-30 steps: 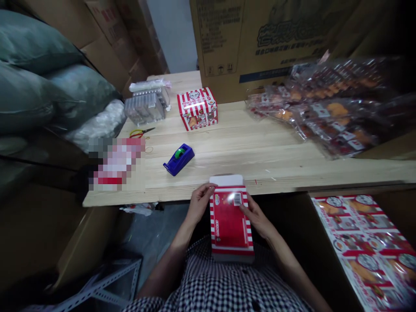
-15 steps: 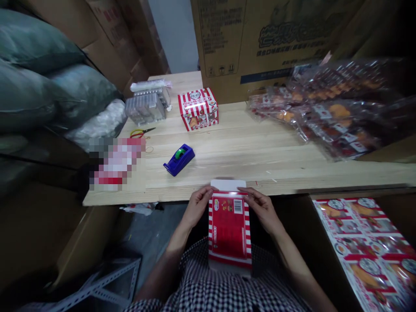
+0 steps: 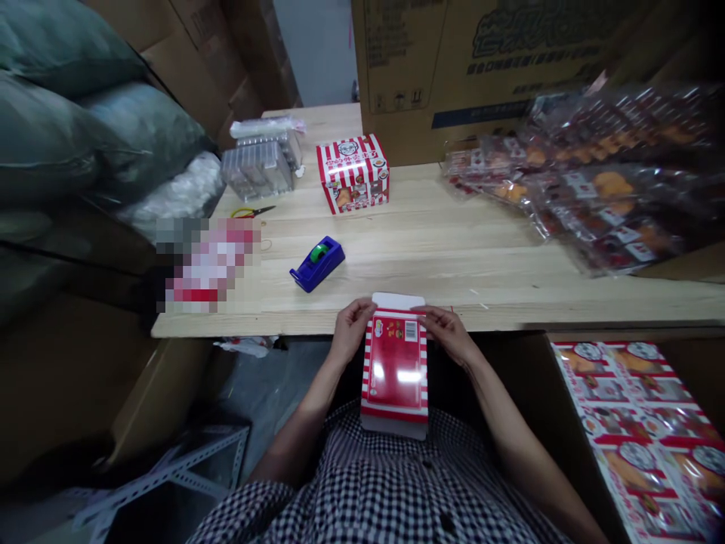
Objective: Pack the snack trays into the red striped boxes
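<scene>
A red-and-white striped carton (image 3: 396, 363) lies between my hands, with its barcode panel facing up. Its white end flap (image 3: 399, 301) points at the table, and another pale flap shows near my shirt. My left hand (image 3: 353, 325) pinches the carton's far left corner. At the far right corner my right hand (image 3: 445, 326) grips the edge, thumb and fingers closed on it. The carton's underside is hidden.
On the wooden table (image 3: 408, 242) are a blue tape dispenser (image 3: 318, 264), yellow-handled scissors (image 3: 252, 212), a formed striped box (image 3: 353, 174), clear plastic cases (image 3: 256, 171) and bagged food-like pieces (image 3: 612, 189). Printed cartons (image 3: 640, 423) sit lower right. A large cardboard box (image 3: 453, 75) stands behind.
The carton has come up a little in the view, its far end a bit closer to the table, and its panel now catches more glare. Both hands keep their hold. The view has shifted slightly.
</scene>
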A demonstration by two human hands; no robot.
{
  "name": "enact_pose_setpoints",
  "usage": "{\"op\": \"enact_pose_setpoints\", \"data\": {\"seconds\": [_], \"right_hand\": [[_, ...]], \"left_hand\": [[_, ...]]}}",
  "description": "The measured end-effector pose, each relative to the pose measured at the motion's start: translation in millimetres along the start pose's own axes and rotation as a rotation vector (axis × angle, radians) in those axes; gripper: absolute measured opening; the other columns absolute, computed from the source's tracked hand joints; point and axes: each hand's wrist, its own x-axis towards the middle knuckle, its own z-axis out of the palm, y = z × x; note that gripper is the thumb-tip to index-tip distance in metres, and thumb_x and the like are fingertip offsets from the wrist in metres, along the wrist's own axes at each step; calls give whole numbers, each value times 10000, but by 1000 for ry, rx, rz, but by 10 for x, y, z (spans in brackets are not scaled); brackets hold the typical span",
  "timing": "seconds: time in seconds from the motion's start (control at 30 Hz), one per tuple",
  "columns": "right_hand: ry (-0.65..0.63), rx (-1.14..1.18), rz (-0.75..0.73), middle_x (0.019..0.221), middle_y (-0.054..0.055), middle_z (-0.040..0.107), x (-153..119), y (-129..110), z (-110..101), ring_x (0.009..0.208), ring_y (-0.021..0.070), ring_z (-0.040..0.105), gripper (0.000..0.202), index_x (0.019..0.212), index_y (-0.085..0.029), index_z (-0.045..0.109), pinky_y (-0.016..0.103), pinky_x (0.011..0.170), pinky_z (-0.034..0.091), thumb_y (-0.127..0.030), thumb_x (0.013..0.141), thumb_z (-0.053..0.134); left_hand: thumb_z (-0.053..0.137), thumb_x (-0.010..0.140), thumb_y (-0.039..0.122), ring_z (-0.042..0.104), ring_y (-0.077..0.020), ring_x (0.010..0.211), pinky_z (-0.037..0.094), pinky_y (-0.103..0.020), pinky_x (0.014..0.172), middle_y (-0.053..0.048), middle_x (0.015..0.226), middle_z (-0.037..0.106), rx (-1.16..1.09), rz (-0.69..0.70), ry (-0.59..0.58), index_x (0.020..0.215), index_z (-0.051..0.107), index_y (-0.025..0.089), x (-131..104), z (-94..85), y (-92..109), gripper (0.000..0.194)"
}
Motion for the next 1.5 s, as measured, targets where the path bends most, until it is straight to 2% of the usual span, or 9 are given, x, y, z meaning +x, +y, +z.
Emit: {"op": "enact_pose_setpoints", "data": {"seconds": [0.13,0.43,0.6,0.7,0.83,1.1,1.27,1.37,1.5], "right_hand": [[-52,-39,-12,1033,26,761,-185,27,68,869,184,701,345,1089,-271,756,292,732,560,-464,803,769],[189,4,-127,980,46,780,-87,205,250,982,259,684,218,850,-257,814,395,905,517,-422,710,835],[269,87,-117,975,36,779,-122,253,317,972,256,692,215,883,-264,802,415,903,527,-394,715,834],[283,195,-97,989,14,770,-134,248,382,928,245,709,312,1024,-303,759,425,867,552,-401,733,817],[264,398,-23,1048,-25,753,-131,190,394,942,234,717,480,1147,-364,661,421,853,572,-333,704,846],[26,369,123,1110,39,758,-113,-3,272,1021,289,710,435,1169,-264,687,430,870,568,-354,753,780],[49,309,116,1008,33,783,-25,45,178,908,280,730,346,1060,-271,738,439,845,564,-355,729,790],[73,285,103,1041,29,779,-25,98,115,897,266,724,233,946,-282,765,430,847,565,-340,723,800],[126,293,54,1061,13,775,-94,111,112,916,243,720,144,837,-275,766,385,823,575,-311,709,823]], "left_hand": [[718,830,410,590,-139,718,450,-240,693,-15,839,680,57,-34,-11,853,681,160,-179,-107,-29,253],[715,823,425,550,-135,691,415,-242,671,-10,744,624,191,3,-29,767,654,152,-142,-217,-45,285],[802,738,299,645,-146,794,469,-260,765,-14,865,695,-84,-42,2,1123,597,202,-127,-134,27,447],[792,718,251,648,-140,791,476,-259,771,-22,883,699,-247,-129,3,1015,633,175,-121,-34,55,345],[780,693,222,615,-109,717,471,-244,727,11,842,667,-356,-180,50,847,615,171,-116,113,45,231],[772,706,201,576,-81,599,458,-222,654,64,714,626,-451,-196,47,861,591,201,-65,183,4,239],[732,736,192,654,-131,741,488,-262,729,-38,933,739,-423,-205,-31,1073,711,172,-11,217,34,338],[712,734,163,681,-181,921,495,-302,843,-83,1137,733,-379,-183,-88,964,762,165,5,228,13,235],[717,701,125,658,-228,1090,467,-342,971,-89,1135,743,-349,-124,-78,826,777,166,-12,218,-42,145]]}}
